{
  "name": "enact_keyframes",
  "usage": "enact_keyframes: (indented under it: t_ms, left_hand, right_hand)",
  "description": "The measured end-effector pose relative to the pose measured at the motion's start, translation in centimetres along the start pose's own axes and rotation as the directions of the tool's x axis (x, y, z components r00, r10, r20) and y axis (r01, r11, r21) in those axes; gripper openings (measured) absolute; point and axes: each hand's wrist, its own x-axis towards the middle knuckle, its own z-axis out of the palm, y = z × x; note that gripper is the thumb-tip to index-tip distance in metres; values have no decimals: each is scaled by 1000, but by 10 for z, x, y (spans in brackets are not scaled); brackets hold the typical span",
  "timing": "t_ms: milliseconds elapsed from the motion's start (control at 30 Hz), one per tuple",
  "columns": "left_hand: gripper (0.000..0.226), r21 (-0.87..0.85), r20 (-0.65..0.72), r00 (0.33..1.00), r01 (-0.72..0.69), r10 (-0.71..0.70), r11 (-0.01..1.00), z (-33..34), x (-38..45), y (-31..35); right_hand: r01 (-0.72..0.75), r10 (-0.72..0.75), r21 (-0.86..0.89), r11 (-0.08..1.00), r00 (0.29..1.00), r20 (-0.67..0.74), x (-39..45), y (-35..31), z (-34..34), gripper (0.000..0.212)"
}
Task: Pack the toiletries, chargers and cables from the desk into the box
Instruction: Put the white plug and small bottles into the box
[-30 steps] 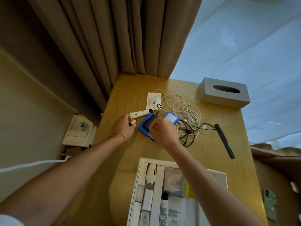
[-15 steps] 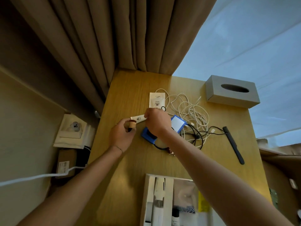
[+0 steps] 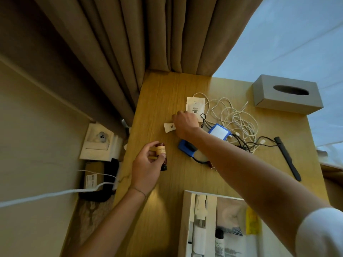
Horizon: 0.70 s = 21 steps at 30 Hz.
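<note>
My left hand (image 3: 146, 164) holds a small brown bottle with a tan label (image 3: 160, 150) just above the wooden desk (image 3: 163, 101). My right hand (image 3: 185, 124) grips a white tube (image 3: 169, 127) lying on the desk, and its fingers cover most of the tube. A white sachet (image 3: 195, 105) lies just behind that hand. To the right are a blue charger (image 3: 219, 131), a tangle of white cables (image 3: 235, 115) and black cables (image 3: 246, 143). The open white box (image 3: 186, 219) with toiletries inside sits at the near edge.
A grey tissue box (image 3: 287, 94) stands at the back right. A black comb (image 3: 287, 158) lies near the right edge. Brown curtains (image 3: 141, 43) hang behind the desk. A wall socket (image 3: 97, 141) and a white cord (image 3: 46, 196) are to the left.
My left hand has lifted the small bottle and drawn it toward me. My right hand moved left from the blue charger and took hold of the white tube. The view shifted up.
</note>
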Motion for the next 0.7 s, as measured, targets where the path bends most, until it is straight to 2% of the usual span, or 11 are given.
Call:
enact_keyframes:
  t_ms: [133,233,400,500,600,700]
  left_hand:
    - [33,-30,4,1000,0,0,1000,-4,-3,9]
    - [32,-42,7,1000,-5,5,999,-5,-7,20]
    - [30,-121,53,997,-53,60,991,1,-29,41]
    - [29,-92,89,988,-117,125,989,10,-44,56]
    - [27,-85,122,976,-168,178,982,23,-60,69]
    - [27,-56,153,959,-233,239,971,39,-81,72]
  right_hand:
    - [-2,24,201,980,994,-109,-2,-4,-11,30]
    - [9,75,414,910,979,-188,-19,-5,-35,23]
    - [35,137,610,792,963,-234,-85,3,-72,39]
    - [34,153,700,713,967,-203,-131,12,-85,36]
    - [0,183,814,581,974,-131,-177,23,-89,36]
    - [-31,209,933,359,977,-49,-227,35,-83,35]
